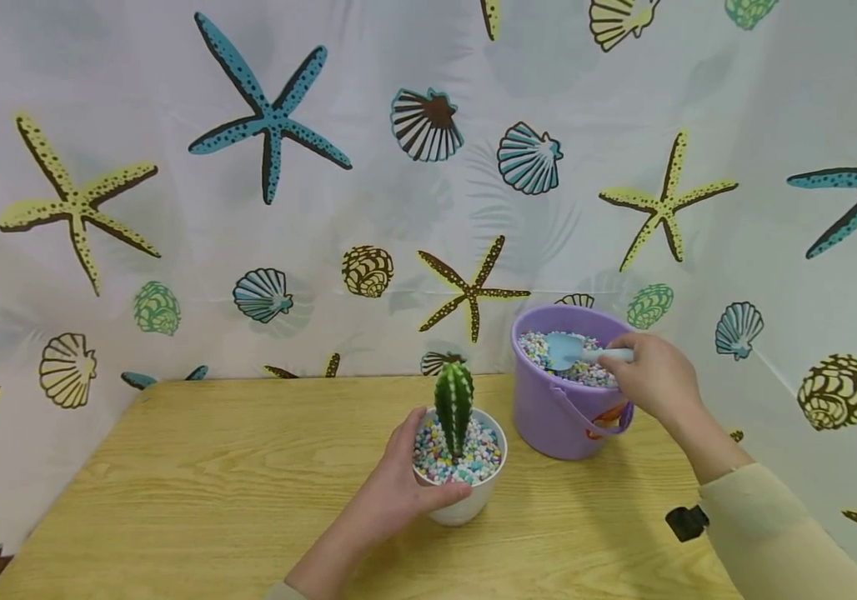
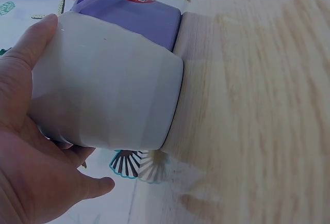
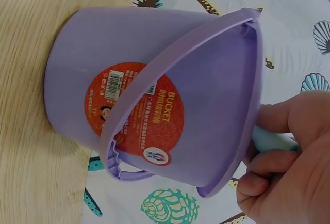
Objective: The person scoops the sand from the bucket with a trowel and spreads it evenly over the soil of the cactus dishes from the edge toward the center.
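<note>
A green cactus (image 1: 454,408) stands upright in a white flowerpot (image 1: 466,502), set in multicoloured pebbles (image 1: 481,454). My left hand (image 1: 403,483) holds this pot by its near left side, thumb along the front rim and fingers round the left. The left wrist view shows the pot's smooth wall (image 2: 111,79) standing on the table. Inside the purple bucket (image 1: 548,417), a light blue toy shovel (image 1: 565,350) lies over more pastel pebbles (image 1: 533,346). My right hand (image 1: 654,375) grips its handle above the right rim; in the right wrist view the bucket wall hides the blade.
The wooden table (image 1: 211,483) reaches left and forward of the pot. Behind it hangs a white curtain (image 1: 338,208) printed with starfish and shells. The bucket's handle (image 3: 149,79) hangs down its near side, over a red label (image 3: 170,110). Bucket and pot stand close together.
</note>
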Demonstrator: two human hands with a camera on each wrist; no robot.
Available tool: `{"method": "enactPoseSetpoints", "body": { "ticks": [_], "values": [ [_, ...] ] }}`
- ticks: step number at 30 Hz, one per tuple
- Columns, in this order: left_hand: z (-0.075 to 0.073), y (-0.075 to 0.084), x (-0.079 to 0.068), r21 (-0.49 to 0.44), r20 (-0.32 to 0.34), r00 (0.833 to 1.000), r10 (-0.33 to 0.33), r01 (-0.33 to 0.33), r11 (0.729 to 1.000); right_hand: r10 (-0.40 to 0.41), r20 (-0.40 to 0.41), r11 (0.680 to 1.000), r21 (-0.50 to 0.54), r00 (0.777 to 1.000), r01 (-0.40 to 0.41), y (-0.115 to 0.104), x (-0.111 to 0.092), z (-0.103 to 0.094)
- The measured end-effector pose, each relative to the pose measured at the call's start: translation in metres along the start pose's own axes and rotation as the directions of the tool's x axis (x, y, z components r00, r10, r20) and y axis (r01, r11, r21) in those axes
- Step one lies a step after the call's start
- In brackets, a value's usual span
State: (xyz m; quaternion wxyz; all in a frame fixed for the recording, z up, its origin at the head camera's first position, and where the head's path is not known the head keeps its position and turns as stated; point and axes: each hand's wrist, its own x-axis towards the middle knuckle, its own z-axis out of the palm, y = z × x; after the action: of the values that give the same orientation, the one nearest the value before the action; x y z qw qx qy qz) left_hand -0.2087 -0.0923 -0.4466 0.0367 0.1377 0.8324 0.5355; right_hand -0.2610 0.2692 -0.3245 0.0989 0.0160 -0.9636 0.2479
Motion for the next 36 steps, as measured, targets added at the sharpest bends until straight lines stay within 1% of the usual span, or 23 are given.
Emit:
{"method": "enactPoseSetpoints", "body": {
  "ticks": [3,9,13,19,25,36],
  "values": [
    [-0.0004,-0.0001,-0.0003,0.0,0.0,1.0,-0.001,0.001,1.0,0.008,0.026,0.999,0.033,1.0,-0.009,-0.0004,-0.0002,-0.0013],
    [0.0005,-0.0018,0.0005,-0.001,0.003,1.0,-0.007,0.007,1.0,0.064,0.088,0.993,0.091,0.994,-0.072,0.0002,-0.0001,-0.004],
    [0.0009,-0.0029,0.0014,-0.002,0.0,1.0,-0.003,0.003,1.0,0.087,0.112,0.988,0.117,0.99,-0.1,0.0023,0.0003,-0.0051],
    [0.0011,-0.0027,0.0008,0.0,0.0,1.0,-0.001,0.001,1.0,0.096,0.119,0.984,0.136,0.988,-0.112,0.0047,-0.0001,-0.0048],
    [0.0001,-0.0018,0.0007,-0.002,-0.006,1.0,-0.001,0.001,1.0,0.11,0.11,0.975,0.183,0.988,-0.129,0.0037,-0.0001,-0.0029],
    [-0.0006,-0.0013,0.0,-0.011,0.0,1.0,0.006,-0.006,1.0,0.155,0.092,0.943,0.285,0.984,-0.175,0.0049,-0.0063,-0.0019]
  ]
}}
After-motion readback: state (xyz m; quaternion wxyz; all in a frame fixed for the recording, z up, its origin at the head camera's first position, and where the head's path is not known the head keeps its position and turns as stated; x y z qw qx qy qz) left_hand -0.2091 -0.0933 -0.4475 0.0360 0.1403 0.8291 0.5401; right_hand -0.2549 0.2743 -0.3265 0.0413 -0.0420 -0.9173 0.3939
